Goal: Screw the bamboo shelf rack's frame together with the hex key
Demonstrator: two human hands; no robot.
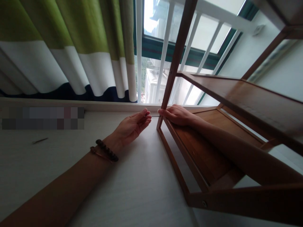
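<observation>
My left hand point(133, 127) pinches a thin metal hex key point(155, 116) between thumb and fingertips. The key's far end meets the lower part of a brown wooden post point(169, 78), which belongs to a shelf rack. Around that post, at the same height, the fingers of my right hand point(177, 114) are closed, with the thumb close to the key's tip. My right forearm passes through the rack above its lower wooden shelf point(201, 151). The key's point of contact is too small to make out exactly.
A small thin metal piece, like a bolt point(40, 141), lies on the pale surface point(113, 189). Green, white and navy curtains point(94, 63) hang behind at left. White window bars point(165, 53) stand behind the rack. A bolt head point(204, 203) shows on the near frame rail.
</observation>
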